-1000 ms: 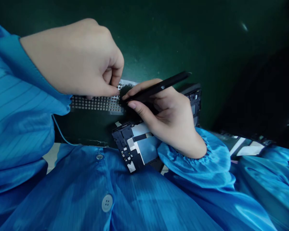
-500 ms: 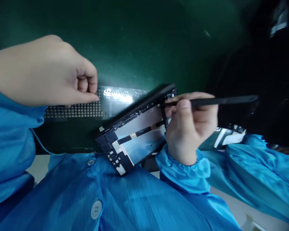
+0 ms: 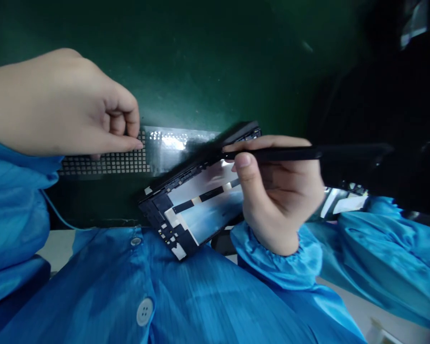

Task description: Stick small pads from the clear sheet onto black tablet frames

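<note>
My left hand is closed, thumb and forefinger pinched at the sheet of small square pads. Whatever lies between those fingertips is too small to make out. A slim black pen-like tool is in my right hand, gripped between thumb and fingers. Its tip reaches the upper long edge of an opened phone or tablet, and my right fingers hide part of that device. The device lies tilted at the table's front edge, showing a silvery panel and a dark ribbon cable.
A clear shiny plastic strip adjoins the pad sheet and runs toward the device. The table is dark green. At right are another person's blue sleeve and another device. A thin blue cord hangs from my left sleeve.
My right hand and the black tool have shifted left along the device's upper edge. My left hand has moved slightly left in view, still pinched.
</note>
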{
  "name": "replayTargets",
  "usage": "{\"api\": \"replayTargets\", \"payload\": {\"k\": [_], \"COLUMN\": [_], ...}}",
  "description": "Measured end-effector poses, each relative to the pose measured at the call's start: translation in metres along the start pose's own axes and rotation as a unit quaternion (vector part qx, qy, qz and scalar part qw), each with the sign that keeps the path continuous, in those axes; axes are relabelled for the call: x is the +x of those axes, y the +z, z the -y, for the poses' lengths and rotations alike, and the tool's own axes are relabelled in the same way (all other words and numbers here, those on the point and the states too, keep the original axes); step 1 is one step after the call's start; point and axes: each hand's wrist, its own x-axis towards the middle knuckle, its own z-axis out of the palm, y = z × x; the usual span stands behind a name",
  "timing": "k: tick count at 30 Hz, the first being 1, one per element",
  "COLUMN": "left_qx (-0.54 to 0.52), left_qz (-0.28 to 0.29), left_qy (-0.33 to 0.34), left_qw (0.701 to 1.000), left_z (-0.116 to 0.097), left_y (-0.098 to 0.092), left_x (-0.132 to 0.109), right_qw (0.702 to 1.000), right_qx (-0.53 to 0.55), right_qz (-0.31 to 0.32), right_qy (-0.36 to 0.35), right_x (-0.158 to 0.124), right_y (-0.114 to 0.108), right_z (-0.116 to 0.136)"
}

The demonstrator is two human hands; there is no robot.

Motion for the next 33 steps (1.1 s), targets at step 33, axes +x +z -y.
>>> {"api": "replayTargets", "payload": {"k": [33], "left_qx": [0.005], "left_qz": [-0.111], "left_qy": [-0.004], "left_qw": [0.994], "left_z": [-0.02], "left_y": [-0.003], "left_x": [0.007], "right_qw": [0.986], "right_qx": [0.099], "right_qz": [-0.131], "right_qy": [-0.014], "right_x": [-0.002], "right_y": [0.013], "right_z": [-0.049]}}
